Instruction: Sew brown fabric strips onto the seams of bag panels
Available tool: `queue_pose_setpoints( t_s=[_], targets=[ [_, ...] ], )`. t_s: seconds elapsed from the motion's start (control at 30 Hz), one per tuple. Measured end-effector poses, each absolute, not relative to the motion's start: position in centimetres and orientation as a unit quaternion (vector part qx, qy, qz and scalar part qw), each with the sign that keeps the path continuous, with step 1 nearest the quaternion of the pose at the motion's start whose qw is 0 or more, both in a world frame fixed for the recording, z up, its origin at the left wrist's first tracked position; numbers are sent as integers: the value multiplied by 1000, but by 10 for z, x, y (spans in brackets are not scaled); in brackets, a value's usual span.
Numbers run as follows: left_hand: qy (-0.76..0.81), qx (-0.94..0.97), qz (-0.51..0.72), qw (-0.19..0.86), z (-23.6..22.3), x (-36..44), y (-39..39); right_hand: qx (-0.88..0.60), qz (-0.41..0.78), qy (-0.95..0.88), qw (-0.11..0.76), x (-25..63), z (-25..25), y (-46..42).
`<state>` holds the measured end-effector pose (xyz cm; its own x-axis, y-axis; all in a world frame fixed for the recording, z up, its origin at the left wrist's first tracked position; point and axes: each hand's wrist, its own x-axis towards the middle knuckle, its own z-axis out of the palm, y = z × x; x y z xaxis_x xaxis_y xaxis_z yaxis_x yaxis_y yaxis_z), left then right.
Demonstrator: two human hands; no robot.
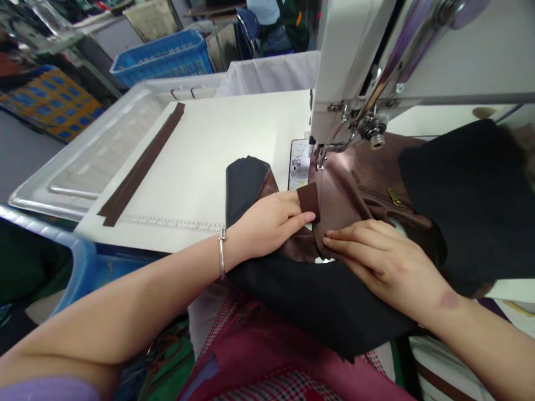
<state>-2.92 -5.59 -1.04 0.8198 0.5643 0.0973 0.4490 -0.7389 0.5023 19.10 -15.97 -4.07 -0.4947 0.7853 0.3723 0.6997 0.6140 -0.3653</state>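
Brown shiny fabric (340, 189) with a black backing (309, 295) lies under the presser foot (320, 162) of a sewing machine (355, 61). With its thumb along the lower edge, my left hand (267, 223) grips a short dark brown strip (308, 201) just in front of the foot. My right hand (384, 256) has its fingers pressed together on the brown fabric's near edge; its thumb is mostly hidden. A brass zipper pull (395, 197) shows on the fabric beyond this hand. Black material is bunched below both hands.
Several long brown strips (142, 167) lie on the white table (209, 145), near a printed ruler (175, 223). Left of them is a clear plastic tray (54, 178). A blue basket (167, 58) and a seated person (278, 25) are behind.
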Motion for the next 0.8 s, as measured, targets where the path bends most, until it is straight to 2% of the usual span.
queue_pose_setpoints(
  t_s=[0.63, 0.8],
  targets=[
    [302, 920, 99, 229, -9, -19, -54, -420, 80, -870, 246, 202, -38, -158],
    [267, 932, 114, 216, -12, -20, -56, -433, 95, -865, 235, 201, -40, -158]
  ],
)
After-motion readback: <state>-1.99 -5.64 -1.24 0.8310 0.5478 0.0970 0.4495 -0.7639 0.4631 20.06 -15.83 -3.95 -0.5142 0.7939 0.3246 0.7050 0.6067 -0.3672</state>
